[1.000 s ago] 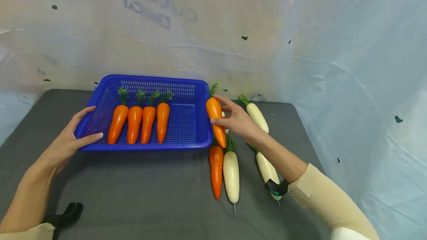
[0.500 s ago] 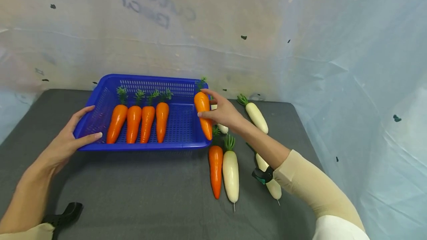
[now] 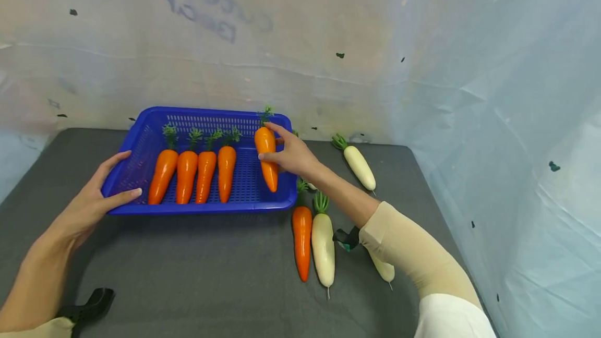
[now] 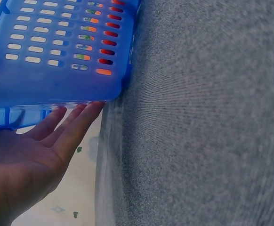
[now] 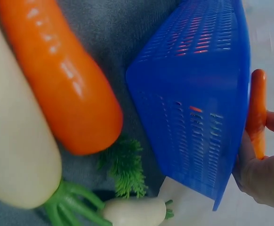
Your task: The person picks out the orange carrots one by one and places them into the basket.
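My right hand (image 3: 293,155) holds an orange carrot (image 3: 266,146) between thumb and fingers, over the right end of a blue plastic basket (image 3: 263,206). Its feathery green top points to the back. In the right wrist view the carrot (image 5: 256,103) shows beyond the basket's rim. Lined up inside the basket, at left and middle, lie several carrots (image 3: 187,176). My left hand (image 3: 100,192) holds the basket's left end, its thumb over the front rim. From the left wrist, the hand's (image 4: 38,160) long fingers reach along the basket's wall (image 4: 57,84).
Right of the basket, a carrot (image 3: 302,241) lies beside a white radish (image 3: 323,249) on the dark grey cloth (image 3: 202,275). Another radish (image 3: 359,166) lies at the back right; one more (image 3: 382,266) is partly under my right forearm. Plastic sheeting (image 3: 300,30) rises behind the table.
My right hand has carried the carrot leftward, from beside the basket's right edge to over its inside. The left hand has stayed at the basket's left end.
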A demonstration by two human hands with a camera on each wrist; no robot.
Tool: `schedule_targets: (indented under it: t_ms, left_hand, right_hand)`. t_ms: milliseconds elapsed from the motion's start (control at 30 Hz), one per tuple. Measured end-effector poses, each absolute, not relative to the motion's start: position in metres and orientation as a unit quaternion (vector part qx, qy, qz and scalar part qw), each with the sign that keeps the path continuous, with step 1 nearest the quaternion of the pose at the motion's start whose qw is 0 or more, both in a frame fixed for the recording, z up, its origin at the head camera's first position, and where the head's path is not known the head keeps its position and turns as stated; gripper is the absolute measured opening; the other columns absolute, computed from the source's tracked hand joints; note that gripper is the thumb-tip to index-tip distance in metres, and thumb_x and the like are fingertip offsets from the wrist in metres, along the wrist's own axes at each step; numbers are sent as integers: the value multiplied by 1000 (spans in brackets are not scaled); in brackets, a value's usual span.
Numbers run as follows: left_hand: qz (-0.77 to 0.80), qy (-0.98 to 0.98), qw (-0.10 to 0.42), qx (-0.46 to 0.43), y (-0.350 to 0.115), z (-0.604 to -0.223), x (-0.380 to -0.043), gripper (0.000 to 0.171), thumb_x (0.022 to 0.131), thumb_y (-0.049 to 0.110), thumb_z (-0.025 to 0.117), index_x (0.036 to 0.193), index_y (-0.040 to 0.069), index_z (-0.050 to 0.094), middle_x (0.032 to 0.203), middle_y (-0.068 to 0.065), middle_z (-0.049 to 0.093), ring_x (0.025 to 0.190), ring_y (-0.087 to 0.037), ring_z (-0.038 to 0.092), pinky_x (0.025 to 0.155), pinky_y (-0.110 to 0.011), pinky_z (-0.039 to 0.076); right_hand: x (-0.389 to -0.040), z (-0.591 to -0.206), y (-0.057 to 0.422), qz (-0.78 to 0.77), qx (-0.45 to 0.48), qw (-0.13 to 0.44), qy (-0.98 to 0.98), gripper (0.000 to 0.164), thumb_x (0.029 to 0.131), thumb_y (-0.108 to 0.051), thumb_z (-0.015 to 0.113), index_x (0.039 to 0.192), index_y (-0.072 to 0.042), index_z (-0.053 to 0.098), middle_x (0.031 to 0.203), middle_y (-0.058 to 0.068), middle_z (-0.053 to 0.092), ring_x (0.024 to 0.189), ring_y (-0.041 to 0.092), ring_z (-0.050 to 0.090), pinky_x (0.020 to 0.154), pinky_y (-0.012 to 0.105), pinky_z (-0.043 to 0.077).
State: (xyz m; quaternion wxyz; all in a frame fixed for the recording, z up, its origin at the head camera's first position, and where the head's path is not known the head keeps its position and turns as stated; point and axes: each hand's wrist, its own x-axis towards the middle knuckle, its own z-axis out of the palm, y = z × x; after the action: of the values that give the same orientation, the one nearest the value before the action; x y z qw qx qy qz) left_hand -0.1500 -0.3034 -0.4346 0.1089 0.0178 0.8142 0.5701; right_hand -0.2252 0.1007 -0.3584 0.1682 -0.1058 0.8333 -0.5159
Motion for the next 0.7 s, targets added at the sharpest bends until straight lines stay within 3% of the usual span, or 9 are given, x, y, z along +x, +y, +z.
schedule_targets:
  t_ms: [200, 433, 700]
  left_hand:
    - [571, 813, 112, 21, -302, -433, -151, 82, 103, 24, 55, 155, 50, -2, 161, -24, -20, 137, -61, 6, 102, -81, 8]
    - [576, 809, 116, 20, -304, -433, -152, 79, 103, 25, 54, 154, 52, 0, 163, -19, -19, 138, -57, 7, 105, -79, 8]
    - [569, 813, 117, 32, -309, -434, -150, 75, 105, 27, 50, 154, 52, 0, 163, -18, -17, 136, -55, 9, 105, -78, 10]
  right_hand:
    - [-229, -361, 88, -525, -112, 169, 826, 75, 93, -16, 71, 156, -31, 33, 145, 16, 47, 93, 24, 69, 67, 34, 61]
    - [-232, -364, 76, -540, -106, 171, 817, 74, 92, -14, 72, 156, -27, 35, 141, 18, 50, 88, 23, 69, 71, 41, 61]
    - [-239, -375, 67, -550, -95, 203, 805, 86, 88, -10, 76, 158, -23, 28, 141, 17, 46, 93, 25, 67, 79, 46, 60]
